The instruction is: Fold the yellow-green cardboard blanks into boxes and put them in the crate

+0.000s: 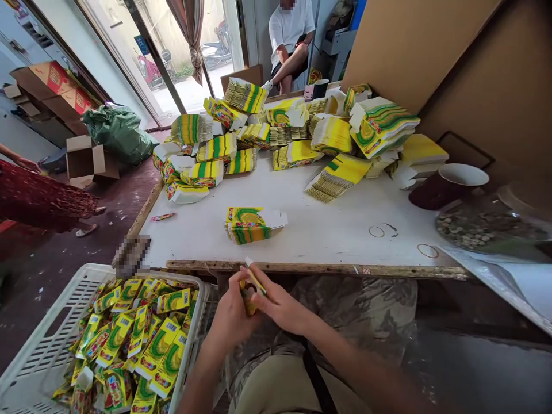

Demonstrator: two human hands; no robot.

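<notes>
Close together at the table's front edge, both my hands grip one small yellow box (249, 296), partly hidden by the fingers. My left hand (233, 316) is wrapped round its body. My right hand (280, 305) pinches its end, where a white flap sticks up. Just beyond them on the white tabletop (319, 230) lies a stack of flat yellow-and-green boxes (250, 224). Below and left of my hands stands a white plastic crate (38, 356), heaped with yellow boxes (161, 345) and a few printed packets.
Several bundles of flattened boxes (215, 149) cover the table's far side. At right are a dark red cup (448, 187), a glass jar (483, 224) and rubber bands (376, 232). A seated person (291, 40) is behind the table; another in a red skirt (38, 195) stands left.
</notes>
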